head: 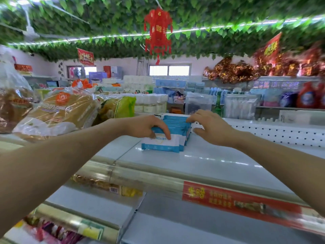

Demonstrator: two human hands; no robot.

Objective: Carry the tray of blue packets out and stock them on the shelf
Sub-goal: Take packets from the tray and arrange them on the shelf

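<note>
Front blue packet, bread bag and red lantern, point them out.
front blue packet (174, 142), head view, white front face.
bread bag (59, 110), head view, middle of wrapper.
red lantern (157, 30), head view, its middle body.

The left hand (149, 127) covers the top of the front blue packet (163, 145), whose print is too blurred to read.

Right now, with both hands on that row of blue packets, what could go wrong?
The packets stand on edge in a loose row on the shelf. If the left hand releases the front packet, they could topple forward. The right hand only touches the back tops, so a push might skew the row on the glossy surface.
</note>
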